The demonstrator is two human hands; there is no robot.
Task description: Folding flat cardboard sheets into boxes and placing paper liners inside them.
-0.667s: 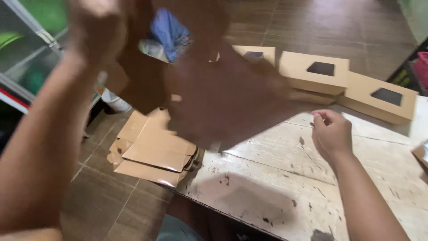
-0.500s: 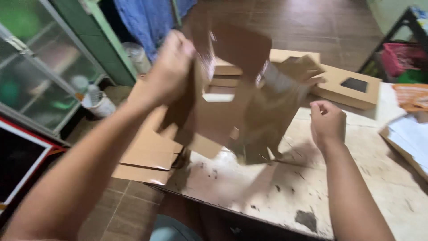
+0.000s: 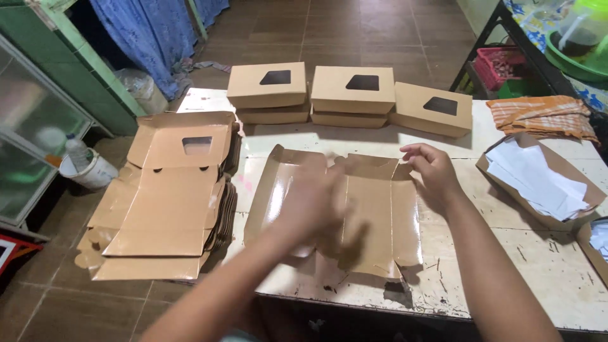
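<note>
A flat, unfolded brown cardboard box blank (image 3: pixel 373 215) lies glossy side up on the worn white table (image 3: pixel 532 272). My left hand (image 3: pixel 313 202), blurred by motion, rests over the blank's middle with fingers spread. My right hand (image 3: pixel 430 172) touches the blank's far right corner flap, fingers apart. Neither hand grips anything.
A stack of flat box blanks (image 3: pixel 171 202) with window cut-outs sits at the table's left end. Folded brown boxes (image 3: pixel 351 88) with dark windows line the far edge. An open box of white papers (image 3: pixel 538 180) stands at the right, an orange cloth (image 3: pixel 541 117) behind it.
The blank was held up in the air by my left hand; it now lies flat on the table. Both hands have come down onto it.
</note>
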